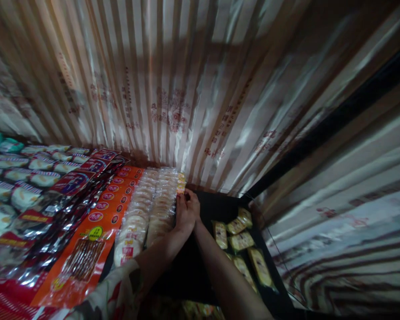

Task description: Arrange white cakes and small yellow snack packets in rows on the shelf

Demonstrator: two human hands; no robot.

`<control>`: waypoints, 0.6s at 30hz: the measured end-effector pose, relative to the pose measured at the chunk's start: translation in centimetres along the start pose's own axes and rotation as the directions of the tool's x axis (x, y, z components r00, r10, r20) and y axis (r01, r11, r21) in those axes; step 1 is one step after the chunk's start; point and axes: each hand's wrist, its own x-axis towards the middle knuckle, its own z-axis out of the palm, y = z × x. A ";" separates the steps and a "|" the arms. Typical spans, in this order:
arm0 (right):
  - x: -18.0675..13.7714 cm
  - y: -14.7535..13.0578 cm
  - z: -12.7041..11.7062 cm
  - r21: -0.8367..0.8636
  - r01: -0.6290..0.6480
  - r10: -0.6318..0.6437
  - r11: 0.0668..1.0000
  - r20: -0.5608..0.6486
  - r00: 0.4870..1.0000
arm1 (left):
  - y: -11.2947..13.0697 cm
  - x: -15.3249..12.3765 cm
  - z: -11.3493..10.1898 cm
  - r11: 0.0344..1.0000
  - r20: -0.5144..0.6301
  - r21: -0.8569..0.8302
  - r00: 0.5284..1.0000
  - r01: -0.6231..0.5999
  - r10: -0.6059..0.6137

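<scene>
My left hand and my right hand are close together at the back of the black shelf, with fingers drawn in. Between them and the cloth, a small yellow packet stands upright at the fingertips, its lower part covered by my fingers. Just left of my hands runs a row of clear-wrapped, pale round pastries. Beside it, a second row of the same kind shows red and white labels near the front. The exact grip of the fingers is partly hidden.
Loose yellow-wrapped snacks lie on the shelf to the right. Leftward are orange snack packs, dark red packs and white-and-green wrapped snacks. A striped printed sheet hangs behind, and a black pole slants across the right.
</scene>
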 end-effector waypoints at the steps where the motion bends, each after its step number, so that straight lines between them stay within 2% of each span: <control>1: -0.1 -0.2 -0.4 -0.002 -0.013 0.013 1.000 -0.013 1.000 | 0.1 -0.2 -0.2 1.000 0.009 0.005 1.000 0.002 -0.002; 5: -0.7 -1.2 -3.3 -0.008 -0.054 0.053 0.999 -0.082 0.995 | 0.6 -1.7 -0.6 0.999 0.038 0.038 0.999 0.022 -0.023; 8: -2.2 -1.8 -6.3 -0.073 -0.003 -0.005 0.997 -0.106 0.994 | 0.9 -3.3 -0.5 0.997 0.098 0.069 0.994 0.034 -0.041; 11: -4.5 -2.2 -9.6 -0.207 0.011 -0.032 0.978 -0.098 0.995 | 1.1 -5.0 0.0 0.995 0.195 0.096 0.979 0.040 -0.059; 14: -6.8 -2.7 -12.7 -0.368 -0.056 0.028 0.928 -0.082 0.996 | 1.6 -6.6 0.6 0.990 0.259 0.127 0.961 0.064 -0.096; 18: -8.9 -3.8 -15.6 -0.576 -0.111 0.117 0.810 -0.027 0.993 | 2.2 -8.7 1.3 0.983 0.311 0.150 0.938 0.110 -0.152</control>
